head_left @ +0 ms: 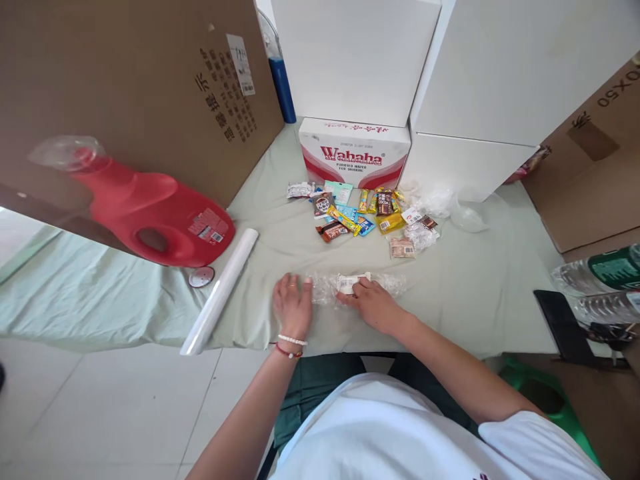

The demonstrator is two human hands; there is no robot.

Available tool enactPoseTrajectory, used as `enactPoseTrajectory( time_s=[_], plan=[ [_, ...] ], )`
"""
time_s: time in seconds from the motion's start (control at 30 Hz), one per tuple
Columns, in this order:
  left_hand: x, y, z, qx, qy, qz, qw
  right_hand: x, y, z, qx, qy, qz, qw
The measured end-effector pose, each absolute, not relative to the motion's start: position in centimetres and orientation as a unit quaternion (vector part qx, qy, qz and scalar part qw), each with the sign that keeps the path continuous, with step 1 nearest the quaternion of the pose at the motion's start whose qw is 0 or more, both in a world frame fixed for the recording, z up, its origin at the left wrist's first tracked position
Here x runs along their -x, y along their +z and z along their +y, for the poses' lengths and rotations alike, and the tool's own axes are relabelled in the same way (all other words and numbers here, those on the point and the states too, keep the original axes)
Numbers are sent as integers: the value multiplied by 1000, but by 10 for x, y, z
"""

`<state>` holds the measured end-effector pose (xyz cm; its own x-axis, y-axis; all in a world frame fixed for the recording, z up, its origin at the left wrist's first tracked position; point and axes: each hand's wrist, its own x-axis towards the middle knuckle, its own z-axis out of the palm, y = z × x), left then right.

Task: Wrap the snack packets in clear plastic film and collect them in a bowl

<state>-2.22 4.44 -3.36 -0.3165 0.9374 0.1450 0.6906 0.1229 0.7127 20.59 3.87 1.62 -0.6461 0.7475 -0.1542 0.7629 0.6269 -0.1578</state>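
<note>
A small white packet [351, 281] wrapped in crinkled clear plastic film [390, 285] lies near the front edge of the pale green cloth [450, 280]. My left hand [292, 305] rests on the left end of the film, fingers curled down onto it. My right hand [373, 303] pinches the packet through the film from the right. A pile of small coloured snack packets [356, 212] lies further back in the middle.
A roll of clear film [220, 291] lies left of my hands, beside a red detergent jug [150, 210] on its side and a small round cap [201, 276]. A Wahaha box [355, 153], white boxes [480, 87], cardboard cartons [130, 87] and water bottles [600, 287] ring the cloth.
</note>
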Motion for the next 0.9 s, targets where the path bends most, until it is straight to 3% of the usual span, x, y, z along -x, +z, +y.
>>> enactPoseTrajectory(
  time_s=[0.1, 0.33, 0.5, 0.63, 0.7, 0.8, 0.9],
  plan=[
    [0, -24, 52, -562, 316, 743, 177, -201, 20, 41, -425, -115, 897, 27],
    [-49, -1, 41, -622, 382, 626, 274, -212, 18, 23, -431, -168, 886, -42],
    [-63, -5, 17, -758, 275, 574, 143, -242, 18, 4, -434, -245, 857, -135],
    [-65, -14, 2, -806, 186, 560, 57, -263, 12, 8, -686, -120, 698, -165],
    [-65, -18, 0, -812, 171, 556, 36, -270, 9, 13, -734, -77, 660, -139],
    [-64, -20, -1, -817, 162, 553, 26, -273, 15, 23, -731, -128, 662, -110],
    [-63, -19, 1, -817, 166, 552, 33, -255, 36, 37, -686, -196, 686, -144]
  ],
)
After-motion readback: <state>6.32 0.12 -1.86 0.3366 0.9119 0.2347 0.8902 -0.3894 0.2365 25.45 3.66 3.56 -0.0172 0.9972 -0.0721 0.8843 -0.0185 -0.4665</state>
